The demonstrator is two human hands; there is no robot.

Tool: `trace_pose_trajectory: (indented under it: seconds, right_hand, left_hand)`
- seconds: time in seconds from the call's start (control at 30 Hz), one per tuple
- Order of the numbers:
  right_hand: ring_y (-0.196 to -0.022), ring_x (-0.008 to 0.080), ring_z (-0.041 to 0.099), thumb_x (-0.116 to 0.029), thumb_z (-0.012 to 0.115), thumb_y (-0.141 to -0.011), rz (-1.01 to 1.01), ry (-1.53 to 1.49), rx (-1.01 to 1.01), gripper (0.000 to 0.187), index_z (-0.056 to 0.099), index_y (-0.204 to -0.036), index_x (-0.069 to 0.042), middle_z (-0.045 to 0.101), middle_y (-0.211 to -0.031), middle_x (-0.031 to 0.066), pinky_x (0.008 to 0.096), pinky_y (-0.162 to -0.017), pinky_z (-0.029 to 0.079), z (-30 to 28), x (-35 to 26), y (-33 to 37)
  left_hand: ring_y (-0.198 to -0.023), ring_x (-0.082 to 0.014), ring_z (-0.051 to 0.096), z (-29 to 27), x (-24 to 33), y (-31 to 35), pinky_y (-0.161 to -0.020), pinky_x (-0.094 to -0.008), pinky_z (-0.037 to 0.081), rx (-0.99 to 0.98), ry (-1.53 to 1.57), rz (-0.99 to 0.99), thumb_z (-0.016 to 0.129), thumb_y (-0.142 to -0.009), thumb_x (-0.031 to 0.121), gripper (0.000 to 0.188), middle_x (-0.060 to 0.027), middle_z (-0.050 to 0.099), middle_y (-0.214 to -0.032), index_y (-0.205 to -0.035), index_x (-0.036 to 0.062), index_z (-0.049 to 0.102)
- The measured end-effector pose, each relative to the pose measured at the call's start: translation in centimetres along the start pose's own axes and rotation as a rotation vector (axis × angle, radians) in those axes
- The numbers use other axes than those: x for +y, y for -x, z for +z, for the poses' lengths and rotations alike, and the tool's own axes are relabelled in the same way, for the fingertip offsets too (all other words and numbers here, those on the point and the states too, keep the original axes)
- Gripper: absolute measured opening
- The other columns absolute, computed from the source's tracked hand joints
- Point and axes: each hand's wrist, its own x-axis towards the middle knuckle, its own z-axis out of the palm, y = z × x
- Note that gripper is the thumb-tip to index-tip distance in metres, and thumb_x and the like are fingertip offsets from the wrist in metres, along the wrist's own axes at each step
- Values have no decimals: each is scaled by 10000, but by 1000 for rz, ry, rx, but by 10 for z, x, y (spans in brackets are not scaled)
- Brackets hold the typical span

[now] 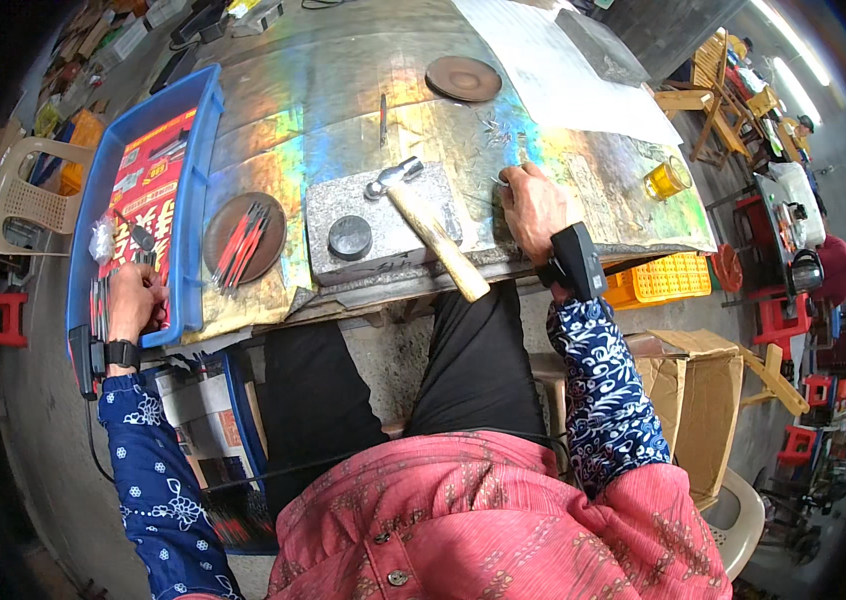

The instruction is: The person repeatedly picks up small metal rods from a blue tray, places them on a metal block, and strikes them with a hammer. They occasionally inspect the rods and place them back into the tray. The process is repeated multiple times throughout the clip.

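Observation:
My left hand (133,302) is down in the near end of a blue plastic tray (205,160), its fingers curled among slender red-and-dark tools; what they hold is hidden. On the table my right hand (535,212) has its fingers drawn together near small metal bits; I cannot make out what is in them. Between the hands sits a speckled stone block (328,200). A ball-peen hammer (430,228) lies on it, its wooden handle jutting past the table's front edge. Beside the hammer rests a round dark disc (350,237). A brown plate (273,212) holds several slender red-and-dark metal tools (241,245).
Farther back are another brown dish (464,78), a thin metal tool (383,120) and white sheeting (583,90). A glass of yellow liquid (667,179) stands near the right corner. Below the table are a yellow crate (678,280) and a cardboard box (688,400).

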Motion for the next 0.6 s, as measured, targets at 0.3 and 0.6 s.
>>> trace_pose_trajectory:
  seconds: [0.3, 0.6]
  right_hand:
    - [-670, 369, 619, -95, 602, -725, -230, 71, 114, 80, 572, -712, -21, 569, -731, 208, 418, -579, 483, 28, 12, -18]
    - [-563, 253, 535, -196, 522, -920, -418, -324, 107, 279, 532, -683, -49, 509, -614, 139, 367, -516, 412, 51, 31, -44]
  left_hand:
    - [-519, -111, 572, -3, 21, 15, -475, -265, 450, 420, 61, 289, 648, -868, 71, 107, -90, 644, -704, -910, -27, 637]
    - [-607, -74, 611, 20, 118, 62, -514, -193, 476, 146, 731, 369, 616, -900, 30, 105, -47, 663, -784, -996, -10, 629]
